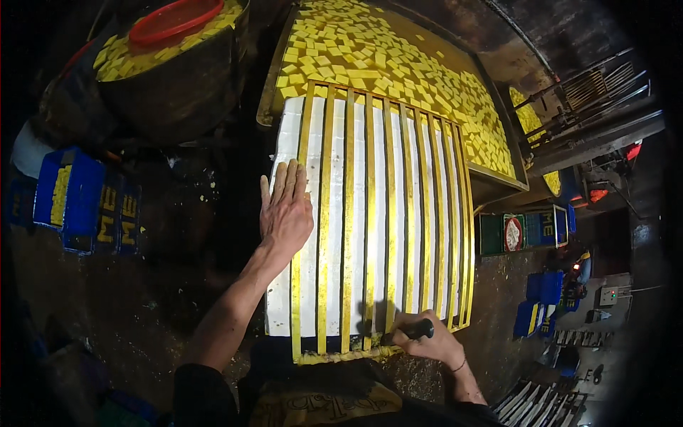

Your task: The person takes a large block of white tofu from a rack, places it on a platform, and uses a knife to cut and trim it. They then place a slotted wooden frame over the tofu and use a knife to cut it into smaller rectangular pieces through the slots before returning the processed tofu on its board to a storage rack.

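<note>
A broad white slab (336, 213), which looks like tofu, lies before me under a yellow slatted frame (370, 213). My left hand (287, 208) rests flat along the slab's left side, fingers stretched out beside the outermost slat and gripping nothing. At the frame's near end, right of the middle, my right hand (427, 341) is closed around a dark tool handle (423, 329), probably a knife's. The tool's working end is in shadow and cannot be made out. The slats run lengthwise, and strips of white show between them.
Beyond the slab, a large metal tray (493, 173) holds many yellow blocks in liquid. A dark vat (171, 96) with a red basin (176, 24) stands at upper left. Blue crates (82, 213) sit left; others (544, 288) stand right, near a person (584, 269).
</note>
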`<state>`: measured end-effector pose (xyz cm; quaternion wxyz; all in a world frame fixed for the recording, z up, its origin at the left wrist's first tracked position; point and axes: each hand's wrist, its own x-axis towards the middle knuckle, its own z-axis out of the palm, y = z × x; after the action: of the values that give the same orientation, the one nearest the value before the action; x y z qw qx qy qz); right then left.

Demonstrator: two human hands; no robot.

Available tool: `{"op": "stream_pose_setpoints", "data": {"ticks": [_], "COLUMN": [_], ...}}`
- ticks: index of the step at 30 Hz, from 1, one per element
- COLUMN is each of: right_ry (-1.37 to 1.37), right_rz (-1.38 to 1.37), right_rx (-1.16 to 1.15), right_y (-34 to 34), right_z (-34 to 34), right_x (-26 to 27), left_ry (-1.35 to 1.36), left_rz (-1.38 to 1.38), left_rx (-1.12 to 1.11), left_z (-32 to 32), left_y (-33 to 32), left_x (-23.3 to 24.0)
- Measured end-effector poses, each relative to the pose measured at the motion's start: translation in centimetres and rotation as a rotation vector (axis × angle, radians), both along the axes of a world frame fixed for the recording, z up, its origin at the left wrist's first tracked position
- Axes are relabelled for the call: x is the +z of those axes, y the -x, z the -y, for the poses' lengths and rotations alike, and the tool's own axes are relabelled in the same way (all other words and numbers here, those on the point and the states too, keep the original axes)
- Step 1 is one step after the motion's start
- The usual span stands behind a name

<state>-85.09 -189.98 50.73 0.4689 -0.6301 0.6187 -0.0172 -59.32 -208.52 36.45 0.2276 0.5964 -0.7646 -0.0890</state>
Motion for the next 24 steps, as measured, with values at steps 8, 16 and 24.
{"op": "stream_pose_setpoints", "data": {"ticks": [8, 16, 24], "right_ry": [1.247, 1.087, 0.100], "right_rz": [0.033, -0.100, -0.012], "right_rx": [0.057, 0.021, 0.017], "right_y": [-5.2, -2.6, -4.9], "right_z": [28.7, 30.9, -0.9], "right_x": [-1.2, -5.9, -0.7], "left_ry": [0.027, 0.010, 0.030], "left_rz": [-0.035, -0.054, -0.074], "left_rx": [0.012, -0.024, -0.029], "left_z": [-0.6, -0.5, 0.0], "left_y": [-0.9, -0.4, -0.3], "left_x": [0.6, 0.8, 0.0]}}
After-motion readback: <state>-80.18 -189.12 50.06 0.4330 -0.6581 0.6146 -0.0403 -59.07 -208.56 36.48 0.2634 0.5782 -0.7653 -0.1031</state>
